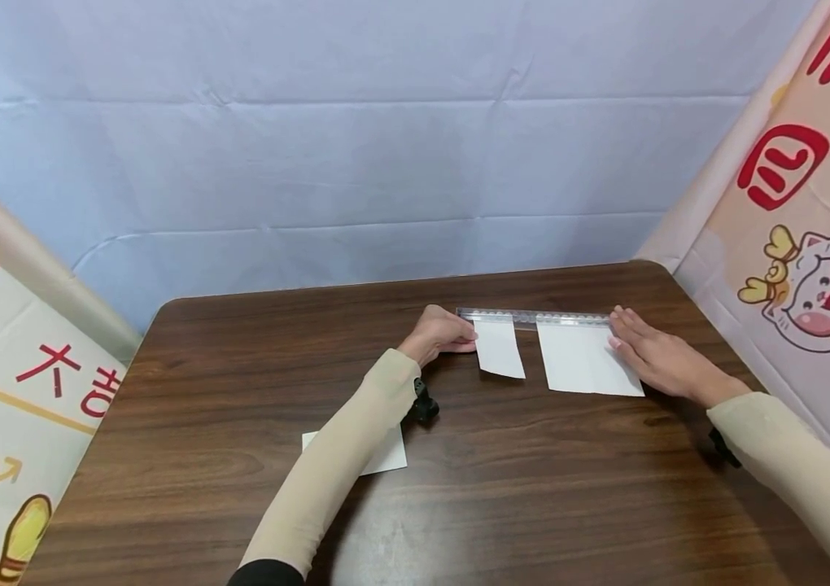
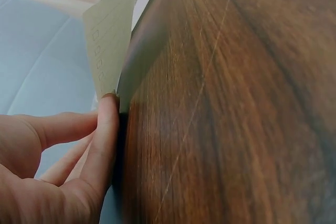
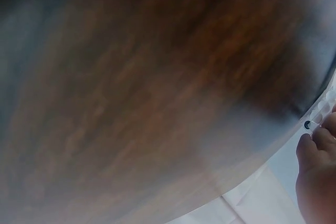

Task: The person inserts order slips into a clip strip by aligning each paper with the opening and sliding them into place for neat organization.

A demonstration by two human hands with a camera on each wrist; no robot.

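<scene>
A clear ruler lies across the upper right of the table, over the top edges of two white paper pieces. My left hand pinches the narrow piece of paper by its left edge, at the ruler's left end. In the left wrist view, that paper stands tilted up off the wood, small printed squares on its underside. With fingers extended, my right hand presses on the ruler's right end and the side of the wider sheet of paper. The right wrist view catches only part of that hand.
Another white piece of paper lies on the wooden table, partly hidden beneath the left forearm. A pale blue cloth hangs behind the table's far edge. Printed banners stand at both sides.
</scene>
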